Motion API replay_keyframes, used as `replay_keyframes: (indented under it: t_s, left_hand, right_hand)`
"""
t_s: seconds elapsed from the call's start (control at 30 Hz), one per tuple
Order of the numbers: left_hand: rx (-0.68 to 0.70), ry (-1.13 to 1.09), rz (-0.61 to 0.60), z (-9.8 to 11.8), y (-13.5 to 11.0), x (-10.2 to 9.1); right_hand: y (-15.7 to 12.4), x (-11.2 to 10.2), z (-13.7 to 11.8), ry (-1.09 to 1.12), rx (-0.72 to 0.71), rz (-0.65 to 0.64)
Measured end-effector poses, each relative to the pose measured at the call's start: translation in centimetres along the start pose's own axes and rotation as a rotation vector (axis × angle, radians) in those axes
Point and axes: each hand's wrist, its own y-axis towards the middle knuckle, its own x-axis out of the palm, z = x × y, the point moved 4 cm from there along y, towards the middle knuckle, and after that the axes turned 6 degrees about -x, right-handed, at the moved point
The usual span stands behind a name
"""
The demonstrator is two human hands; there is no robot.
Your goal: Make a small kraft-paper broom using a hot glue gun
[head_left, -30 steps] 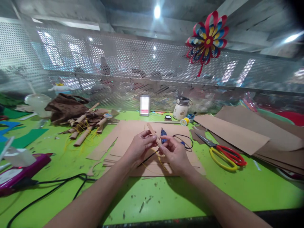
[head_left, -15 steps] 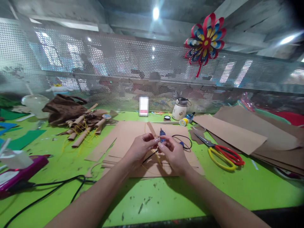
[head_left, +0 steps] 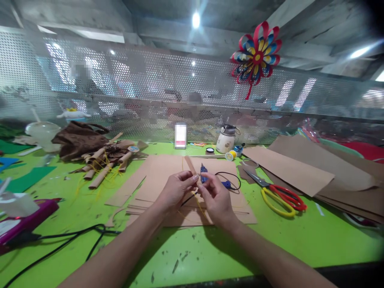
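My left hand (head_left: 175,190) and my right hand (head_left: 214,198) meet over a stack of brown paper sheets (head_left: 156,176) on the green table. Both pinch a thin rolled brown paper stick (head_left: 190,164) that points up and away, with a yellow string (head_left: 200,204) trailing down from it. Just behind my fingers lies a blue glue gun (head_left: 204,174) with a black cord (head_left: 231,176).
Red-and-yellow scissors (head_left: 280,194) lie to the right, beside large brown sheets (head_left: 294,168). A pile of rolled paper sticks (head_left: 105,160) and brown cloth sits left. A jar (head_left: 226,140), thread spools, a magenta device (head_left: 21,224) and a black cable (head_left: 75,236) are around. A paper pinwheel (head_left: 255,56) hangs on the mesh wall.
My hands have drawn closer together on the stick, the fingertips now touching. The view has drifted slightly; nothing else on the table moved.
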Motion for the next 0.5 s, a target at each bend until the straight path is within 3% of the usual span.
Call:
replay_keyframes:
  t_s: [0.23, 0.5]
  left_hand:
    - [-0.018, -0.083, -0.055, 0.4, -0.1, 0.0]
    - [-0.041, -0.058, -0.122, 0.6, -0.2, -0.2]
  right_hand:
    - [-0.3, -0.2, -1.3, -0.158, -0.159, -0.02]
    - [-0.2, -0.2, -1.4, -0.215, -0.125, -0.006]
